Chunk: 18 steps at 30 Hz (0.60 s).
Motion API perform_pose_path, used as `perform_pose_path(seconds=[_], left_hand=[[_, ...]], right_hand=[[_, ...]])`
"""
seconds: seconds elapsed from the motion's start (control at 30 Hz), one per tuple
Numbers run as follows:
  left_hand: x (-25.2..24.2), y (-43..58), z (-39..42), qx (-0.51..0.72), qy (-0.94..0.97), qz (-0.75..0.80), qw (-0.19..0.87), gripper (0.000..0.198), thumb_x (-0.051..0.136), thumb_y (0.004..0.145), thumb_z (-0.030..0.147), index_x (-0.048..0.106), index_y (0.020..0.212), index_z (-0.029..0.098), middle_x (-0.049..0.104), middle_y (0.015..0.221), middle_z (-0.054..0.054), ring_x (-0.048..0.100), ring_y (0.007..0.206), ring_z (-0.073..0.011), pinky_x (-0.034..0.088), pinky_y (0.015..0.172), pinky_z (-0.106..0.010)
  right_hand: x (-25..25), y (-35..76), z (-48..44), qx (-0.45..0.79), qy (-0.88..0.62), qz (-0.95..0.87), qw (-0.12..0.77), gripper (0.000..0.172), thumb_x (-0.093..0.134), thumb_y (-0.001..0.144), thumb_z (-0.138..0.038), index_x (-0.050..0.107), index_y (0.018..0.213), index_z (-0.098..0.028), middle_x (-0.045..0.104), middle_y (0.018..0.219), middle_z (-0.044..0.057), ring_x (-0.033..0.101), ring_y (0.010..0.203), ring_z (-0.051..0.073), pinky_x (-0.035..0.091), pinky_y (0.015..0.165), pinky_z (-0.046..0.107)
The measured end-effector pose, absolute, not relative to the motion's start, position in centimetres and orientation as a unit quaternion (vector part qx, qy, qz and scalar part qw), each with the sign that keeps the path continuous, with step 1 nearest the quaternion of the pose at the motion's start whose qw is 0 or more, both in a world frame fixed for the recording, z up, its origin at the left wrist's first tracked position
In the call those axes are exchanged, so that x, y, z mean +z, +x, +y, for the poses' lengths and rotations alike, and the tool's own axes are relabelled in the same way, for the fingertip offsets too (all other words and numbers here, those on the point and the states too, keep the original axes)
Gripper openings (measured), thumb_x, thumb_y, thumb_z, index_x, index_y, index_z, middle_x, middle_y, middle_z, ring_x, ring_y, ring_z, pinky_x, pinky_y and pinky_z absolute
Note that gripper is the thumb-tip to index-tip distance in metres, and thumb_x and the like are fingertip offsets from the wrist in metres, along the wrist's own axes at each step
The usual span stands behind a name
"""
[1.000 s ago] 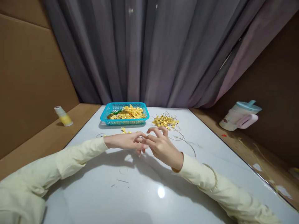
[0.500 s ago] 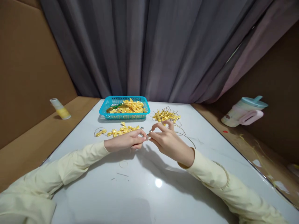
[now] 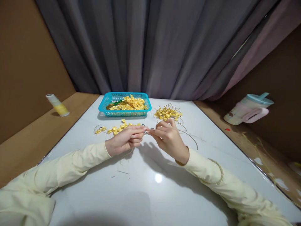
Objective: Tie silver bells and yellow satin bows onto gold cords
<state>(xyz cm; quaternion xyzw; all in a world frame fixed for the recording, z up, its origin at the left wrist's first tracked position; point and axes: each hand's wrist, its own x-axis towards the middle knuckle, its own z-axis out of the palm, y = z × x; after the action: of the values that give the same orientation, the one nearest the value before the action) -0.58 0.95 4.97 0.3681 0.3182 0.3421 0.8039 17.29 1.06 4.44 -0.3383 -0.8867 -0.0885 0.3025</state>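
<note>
My left hand [image 3: 128, 137] is closed in a pinch, thumb and forefinger pressed together. A thin gold cord [image 3: 128, 153] trails down from beneath it in a loose curl above the white table. Fingertip to fingertip with it, my right hand [image 3: 168, 136] pinches at small shiny silver bells [image 3: 145, 133] between the two hands. The exact grip on each bell is partly hidden by the fingers. Just behind my left hand lies a row of yellow ribbon bows [image 3: 117, 129]. One bow with a looped cord [image 3: 100, 130] lies apart at its left.
A blue basket [image 3: 124, 113] of yellow bows, silver bells and something green stands at the back. Right of it sits a pile of corded bows [image 3: 168, 112]. Cord scraps [image 3: 123, 172] lie in front. A yellow-white tube [image 3: 57, 105] and a lidded cup [image 3: 246, 108] flank the table [image 3: 105, 201].
Both hands have risen slightly in the view and my left fingers have straightened over the bells. My right fingers have drawn closer together. The cord under my left hand shows more.
</note>
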Motion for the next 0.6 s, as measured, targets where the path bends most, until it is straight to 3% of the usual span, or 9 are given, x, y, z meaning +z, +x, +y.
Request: perform_pose_path(seconds=[0.27, 0.4, 0.6], left_hand=[[4.6, -0.4, 0.2, 0.398, 0.496, 0.365, 0.68, 0.02, 0.058, 0.082, 0.031, 0.062, 0.087, 0.012, 0.033, 0.049, 0.008, 0.019, 0.041, -0.0038, 0.012, 0.038, -0.018], [5.0, -0.5, -0.1, 0.379, 0.616, 0.398, 0.564, 0.024, 0.054, 0.083, 0.034, 0.065, 0.083, 0.013, 0.043, 0.05, 0.005, 0.029, 0.043, -0.0054, 0.021, 0.041, -0.02], [5.1, -0.7, -0.3, 0.331, 0.732, 0.391, 0.449, 0.027, 0.047, 0.087, 0.029, 0.064, 0.101, 0.014, 0.047, 0.052, 0.005, 0.04, 0.048, -0.0075, 0.032, 0.049, -0.02]], right_hand=[[4.3, 16.9, 0.2, -0.09, -0.371, -0.881, 0.28, 0.03, 0.038, 0.093, -0.023, 0.059, 0.075, -0.014, 0.059, 0.06, 0.004, 0.046, 0.051, 0.012, 0.023, 0.054, 0.026], [4.4, 16.9, 0.0, -0.08, -0.41, -0.876, 0.241, 0.022, 0.037, 0.092, -0.02, 0.054, 0.079, -0.015, 0.061, 0.064, 0.003, 0.047, 0.05, 0.012, 0.019, 0.05, 0.026], [5.1, 17.1, 0.1, -0.024, -0.446, -0.876, 0.181, 0.014, 0.036, 0.084, -0.01, 0.046, 0.078, -0.016, 0.058, 0.067, 0.003, 0.044, 0.051, 0.012, 0.016, 0.049, 0.025]])
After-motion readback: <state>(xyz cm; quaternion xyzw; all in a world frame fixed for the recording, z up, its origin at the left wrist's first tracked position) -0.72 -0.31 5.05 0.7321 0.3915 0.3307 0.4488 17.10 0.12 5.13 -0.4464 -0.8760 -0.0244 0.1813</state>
